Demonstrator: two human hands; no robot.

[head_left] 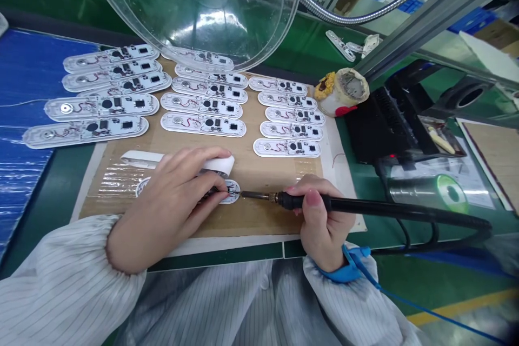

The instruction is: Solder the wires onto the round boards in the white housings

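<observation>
My left hand (174,200) lies over a white circuit board (233,191) on the cardboard, its thumb and forefinger closed at the board's right end. Thin dark wires show by the fingertips; most of the board is hidden under the hand. A white plastic shell (140,159) stands on edge behind these fingers, its other end showing past the knuckles. In my right hand (324,216) is a soldering iron (292,201), held like a pen and pointing left. Its tip is just right of the board's end; whether it touches cannot be told.
Rows of white shells with circuit boards (203,123) lie behind my hands. A clear magnifier lamp disc (194,16) hangs overhead. To the right are a tip-cleaning pot (344,92), a black soldering station (381,124) and a solder spool (430,193). A blue wrist strap cord (405,303) trails right.
</observation>
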